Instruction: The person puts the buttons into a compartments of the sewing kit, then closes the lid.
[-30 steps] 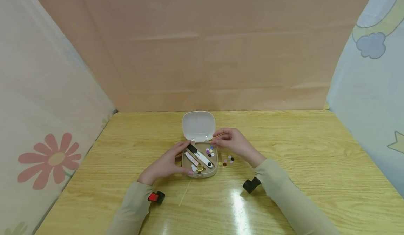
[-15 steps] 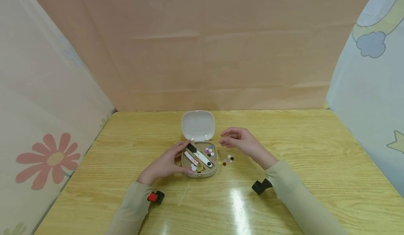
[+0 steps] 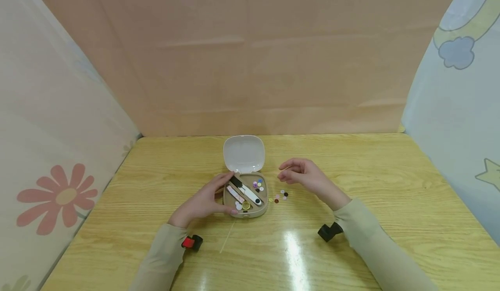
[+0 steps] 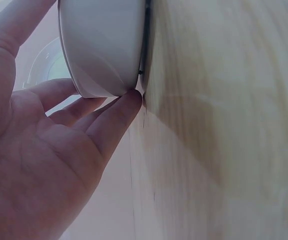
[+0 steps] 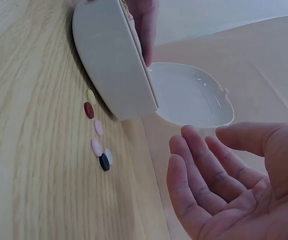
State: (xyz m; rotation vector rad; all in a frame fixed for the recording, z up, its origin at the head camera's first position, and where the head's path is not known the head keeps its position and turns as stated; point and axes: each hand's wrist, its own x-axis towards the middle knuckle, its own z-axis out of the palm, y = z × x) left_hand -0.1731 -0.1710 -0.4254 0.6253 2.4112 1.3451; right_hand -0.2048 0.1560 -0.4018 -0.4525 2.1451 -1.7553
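A small beige sewing box (image 3: 255, 214) stands on the table with its white lid (image 3: 244, 153) raised. My left hand (image 3: 201, 202) grips its left side, thumb at the front and fingers along the back left, as the left wrist view (image 4: 48, 145) also shows. Inside lie a white tool with a black end (image 3: 248, 192), a pale patterned strip (image 3: 235, 194), a gold ring (image 3: 245, 205) and several small buttons (image 3: 256, 184). To the right of the box, my right hand (image 3: 306, 177) hovers above the table, fingers loosely bent, nothing held.
Several loose buttons (image 5: 97, 127) lie on the table just right of the box: yellow, red, pink, white and black. A thin pale stick or strand (image 3: 227, 237) lies in front of it. Printed cloth walls (image 3: 62, 108) enclose the table.
My right hand has drawn away from the button compartment to the right, its fingers loosening. My left hand keeps its grip on the sewing box.
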